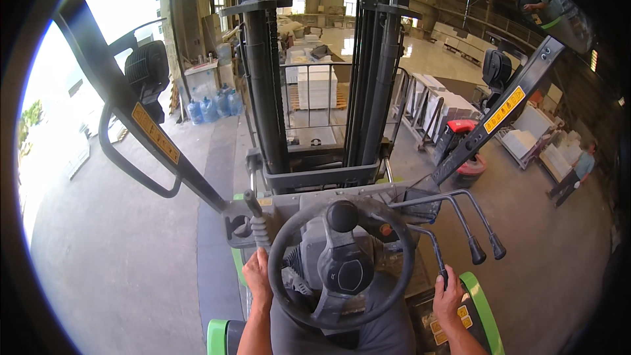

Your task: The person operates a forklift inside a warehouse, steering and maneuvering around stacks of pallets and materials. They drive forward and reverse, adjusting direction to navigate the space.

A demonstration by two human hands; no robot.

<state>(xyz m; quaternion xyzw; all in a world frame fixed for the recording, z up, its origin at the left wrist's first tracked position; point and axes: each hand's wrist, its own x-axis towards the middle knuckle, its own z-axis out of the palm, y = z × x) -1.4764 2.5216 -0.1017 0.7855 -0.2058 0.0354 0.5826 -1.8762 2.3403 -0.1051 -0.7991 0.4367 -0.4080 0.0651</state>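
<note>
I sit at the controls of a forklift, with its black steering wheel (278, 266) and round spinner knob (342, 215) in front of me. My left hand (258, 276) is closed just left of the wheel rim. It lies below the upright hand lever (252, 204) with its ribbed grey boot; what its fingers hold is hidden. On the right, my right hand (447, 296) is closed round the black knob of the nearest bent control lever (435, 250). Two longer levers with black knobs (477, 250) stand beyond it, untouched.
The dark mast (263, 79) rises ahead, with a load guard (309, 92) between its rails. Past it stand white stacked slabs (317, 85) on a pallet. Blue water bottles (213, 106) stand left. A red pallet truck (463, 148) and a walking person (578, 171) are at right.
</note>
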